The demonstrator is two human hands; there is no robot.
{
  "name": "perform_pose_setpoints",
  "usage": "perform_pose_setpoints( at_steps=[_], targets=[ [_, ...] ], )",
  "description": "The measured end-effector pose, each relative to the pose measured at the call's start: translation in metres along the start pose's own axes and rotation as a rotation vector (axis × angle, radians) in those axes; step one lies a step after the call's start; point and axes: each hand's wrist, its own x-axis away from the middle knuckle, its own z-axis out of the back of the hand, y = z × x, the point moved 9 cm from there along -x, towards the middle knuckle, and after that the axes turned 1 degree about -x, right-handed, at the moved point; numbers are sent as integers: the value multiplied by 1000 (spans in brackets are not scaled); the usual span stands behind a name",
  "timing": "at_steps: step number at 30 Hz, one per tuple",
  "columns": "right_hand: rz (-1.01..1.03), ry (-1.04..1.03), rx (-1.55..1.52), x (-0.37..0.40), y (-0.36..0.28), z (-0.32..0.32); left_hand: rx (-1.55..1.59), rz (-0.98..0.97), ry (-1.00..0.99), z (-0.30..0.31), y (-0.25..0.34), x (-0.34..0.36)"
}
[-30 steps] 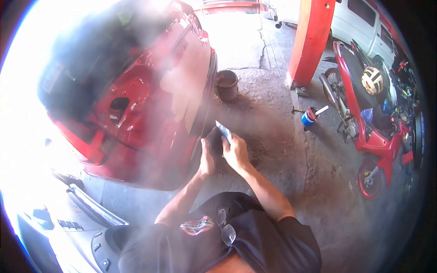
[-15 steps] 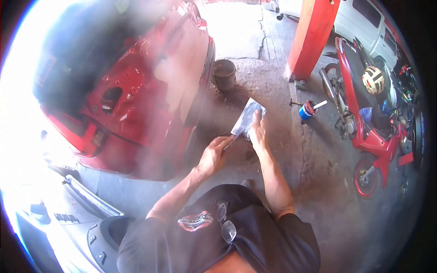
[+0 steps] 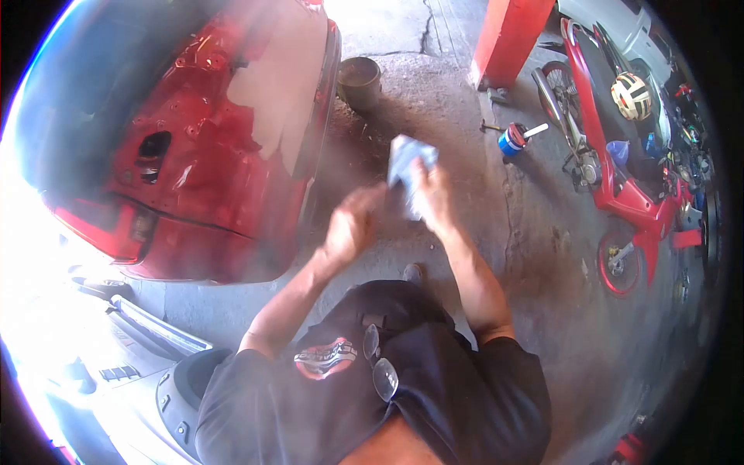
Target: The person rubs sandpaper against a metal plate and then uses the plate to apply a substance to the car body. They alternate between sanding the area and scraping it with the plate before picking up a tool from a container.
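Observation:
In front of my body, my right hand (image 3: 435, 200) grips a flat, pale blue-grey rectangular sheet (image 3: 411, 159), with the thumb on its face. My left hand (image 3: 353, 226) is close by on the left, its fingers curled and smeared by motion. Whatever it holds, if anything, cannot be made out. The two hands are a short gap apart. To the left stands a red car body (image 3: 205, 163) with a dull beige patch (image 3: 275, 89) on its panel.
A blue can (image 3: 512, 141) with a white stick stands on the floor at right, near a red pillar (image 3: 508, 46). Behind my hands is a dark bucket (image 3: 359, 84). A red motorcycle (image 3: 639, 213) with a helmet (image 3: 632, 97) is at far right. A grey vehicle part (image 3: 147, 380) lies lower left.
My left hand has come away from the sheet's lower edge, down and left. The sheet has turned more upright in my right hand. The whole view has shifted slightly.

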Motion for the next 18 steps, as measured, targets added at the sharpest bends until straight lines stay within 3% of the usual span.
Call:
perform_pose_setpoints(
  at_steps=[1,2,3,4,5,8,11,13,16,18],
  targets=[
    [-2,-204,186,21,-10,-20,-19,40,63,10,-17,-12],
    [138,-357,139,34,-12,-35,-85,43,123,34,-9,-30],
    [277,-512,88,47,-11,-47,-67,315,43,40,-44,-31],
    [331,-454,197,44,-15,-39,14,303,127,54,-41,-32],
    [68,-399,-56,34,-3,-28,95,285,212,64,-38,-35],
    [76,-23,-249,-3,11,22,76,211,284,60,-31,-14],
    [41,235,-567,-12,49,45,124,297,274,38,-30,4],
    [-227,309,-704,-3,77,42,121,273,226,23,-26,14],
    [-439,252,-874,4,98,23,196,236,124,5,-3,24],
    [-448,110,-912,4,125,12,283,92,105,-4,15,26]
  ],
)
